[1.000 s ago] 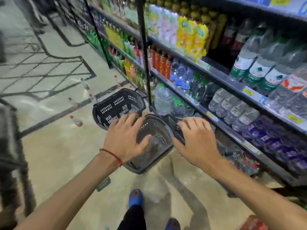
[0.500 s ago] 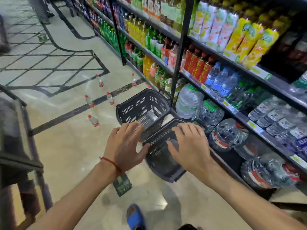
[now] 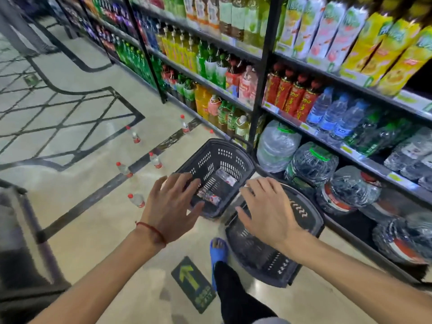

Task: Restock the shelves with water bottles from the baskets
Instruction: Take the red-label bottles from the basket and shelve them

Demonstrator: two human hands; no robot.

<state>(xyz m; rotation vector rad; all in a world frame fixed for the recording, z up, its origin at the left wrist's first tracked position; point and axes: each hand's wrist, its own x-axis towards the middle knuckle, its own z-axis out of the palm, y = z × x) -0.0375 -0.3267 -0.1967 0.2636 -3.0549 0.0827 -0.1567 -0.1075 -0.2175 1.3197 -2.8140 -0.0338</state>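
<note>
- A dark, blurred frame [image 3: 21,242] fills the lower left edge; what it is cannot be told.
- Six small water bottles with red caps stand or lean on the floor [image 3: 77,220], well apart from one another — one [image 3: 136,200] lies nearest the left hand, others [image 3: 124,170] [image 3: 155,160] [image 3: 135,137] [image 3: 184,124] stand farther up the aisle.
- The left hand [image 3: 171,210], a red string [image 3: 152,230] on its wrist, hovers with fingers spread and slack, gripping nothing, its fingertips over the near rim of the far basket.
- The far basket [image 3: 218,160] sits on the floor, upright, dark and perforated — two or so labelled bottles [image 3: 225,177] [image 3: 208,196] lie flat on its bottom.
- A green arrow sticker [image 3: 194,282] lies on the floor near a foot in a blue sandal [image 3: 218,250].
- The right hand [image 3: 268,211] also hangs loose, fingers splayed, holding nothing, above the near basket.
- The near basket [image 3: 268,256] stands just beside the far one, against the shelf foot; its inside is blurred and looks bare.
- The shelves [image 3: 364,157] run along the right: big water jugs [image 3: 277,146] at the bottom, small water bottles [image 3: 334,115] one level up, red-labelled drinks [image 3: 292,94] beside them, juice cartons [image 3: 374,47] higher.
</note>
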